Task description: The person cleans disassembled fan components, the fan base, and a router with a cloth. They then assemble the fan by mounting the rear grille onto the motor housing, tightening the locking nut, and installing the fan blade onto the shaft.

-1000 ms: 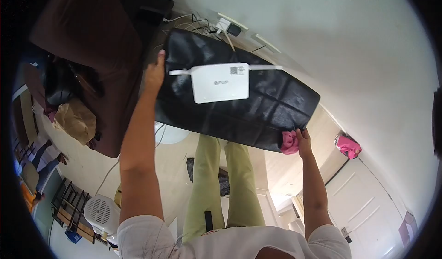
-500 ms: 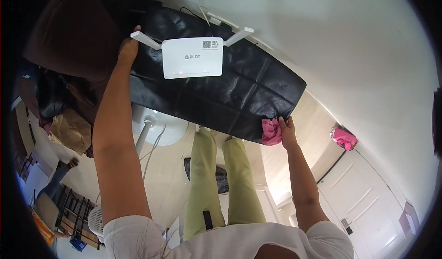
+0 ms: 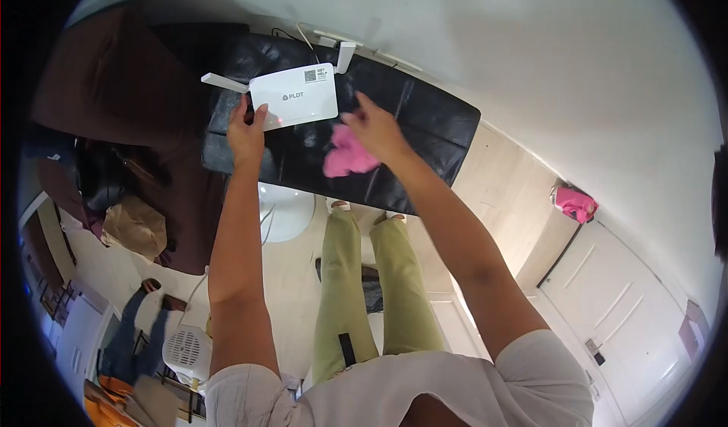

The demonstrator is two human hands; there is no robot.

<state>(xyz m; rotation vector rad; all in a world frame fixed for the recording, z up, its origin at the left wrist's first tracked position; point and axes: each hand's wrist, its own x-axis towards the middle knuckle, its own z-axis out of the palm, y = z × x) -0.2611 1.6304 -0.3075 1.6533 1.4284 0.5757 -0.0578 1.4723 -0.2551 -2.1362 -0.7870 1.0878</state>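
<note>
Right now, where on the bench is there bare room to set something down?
The bench is bare between the right hand and the bench's right end. Crowded: around the router, left hand at its lower-left corner, cloth in the right hand.

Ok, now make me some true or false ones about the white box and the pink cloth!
1. The left hand touches the white router. True.
2. The right hand holds the pink cloth. True.
3. The router has nothing sticking out. False: two white antennas stick out.
4. The right hand wears a glove. False: it is bare.
5. A black padded top is under the cloth. True.
6. The left hand holds the cloth too. False: only the right does.
</note>
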